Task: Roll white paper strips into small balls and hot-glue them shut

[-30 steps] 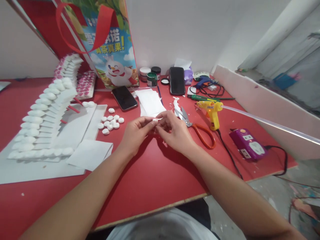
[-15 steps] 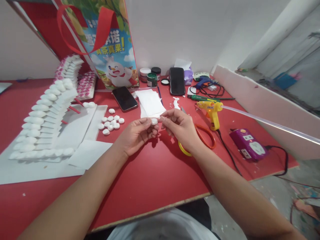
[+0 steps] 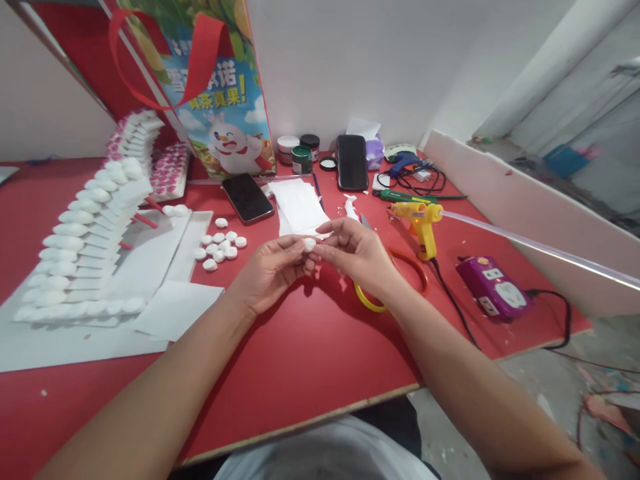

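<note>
Between the fingertips of both hands is a small white round piece (image 3: 310,245). My left hand (image 3: 277,267) pinches it from the left, thumb on top. My right hand (image 3: 353,252) has its thumb and fingers closed on its right side. Just behind the hands lie white paper sheets (image 3: 299,205). Several similar white pieces (image 3: 219,252) lie loose on the red table (image 3: 300,360) to the left. Farther left stands a curved structure of white padded pieces and card strips (image 3: 75,243) on white board.
Scissors with red and yellow handles (image 3: 370,298) lie partly under my right wrist. To the right are a yellow glue gun (image 3: 423,223) and a purple power socket (image 3: 495,287). Two phones (image 3: 249,198), paint jars (image 3: 301,160) and a printed bag (image 3: 230,127) are at the back.
My right thumb and fingers have moved left onto the white piece, which only my left hand clearly held before. The whole view has shifted slightly.
</note>
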`<state>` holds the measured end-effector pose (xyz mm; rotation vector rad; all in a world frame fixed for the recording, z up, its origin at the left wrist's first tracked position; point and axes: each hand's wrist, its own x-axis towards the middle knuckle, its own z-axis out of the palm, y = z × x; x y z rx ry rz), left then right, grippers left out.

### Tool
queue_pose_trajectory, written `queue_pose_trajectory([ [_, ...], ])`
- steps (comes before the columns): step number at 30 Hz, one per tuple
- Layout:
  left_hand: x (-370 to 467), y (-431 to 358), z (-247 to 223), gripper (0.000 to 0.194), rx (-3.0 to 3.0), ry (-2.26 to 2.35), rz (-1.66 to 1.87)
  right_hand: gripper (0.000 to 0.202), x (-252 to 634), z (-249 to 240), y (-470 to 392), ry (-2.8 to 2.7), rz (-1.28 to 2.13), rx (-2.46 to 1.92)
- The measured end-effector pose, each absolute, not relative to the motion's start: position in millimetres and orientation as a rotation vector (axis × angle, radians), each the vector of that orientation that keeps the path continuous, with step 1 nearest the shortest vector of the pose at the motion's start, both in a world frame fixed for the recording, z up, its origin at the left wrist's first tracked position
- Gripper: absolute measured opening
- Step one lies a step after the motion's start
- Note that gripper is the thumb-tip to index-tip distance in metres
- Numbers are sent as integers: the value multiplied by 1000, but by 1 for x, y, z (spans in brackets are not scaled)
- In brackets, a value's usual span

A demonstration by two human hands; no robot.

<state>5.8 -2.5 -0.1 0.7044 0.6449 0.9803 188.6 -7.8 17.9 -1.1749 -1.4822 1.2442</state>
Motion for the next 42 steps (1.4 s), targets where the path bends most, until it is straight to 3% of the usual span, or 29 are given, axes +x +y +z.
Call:
queue_pose_trajectory([
  [3, 5, -1, 0, 27, 663, 673, 999, 8, 202, 28, -14, -1707, 759, -1403],
  [4, 4, -1, 1, 27, 644, 677, 1008, 7, 207, 33, -19, -1811, 573, -1506],
  [10, 2, 2, 0, 28, 545, 707, 1032, 26, 228, 58, -49, -2293, -54, -2212],
  [14, 1, 3, -1, 25, 516, 715, 1047, 39, 228, 52, -47, -2346, -13, -2488],
  [20, -1, 3, 0, 27, 521, 685, 1032, 41, 229, 50, -35, -2267, 218, -2591],
  [25, -2, 4, -1, 22, 506, 679, 1048, 41, 241, 47, -41, -2226, 223, -2518],
  [31, 0, 5, -1, 29, 526, 643, 1021, 45, 259, 41, -49, -1921, 337, -2285],
  [38, -1, 4, -2, 29, 529, 638, 1012, 79, 257, 35, -54, -1822, 324, -2110],
  [42, -1, 4, -1, 23, 501, 643, 1028, 70, 253, 41, -59, -1825, 351, -2001],
])
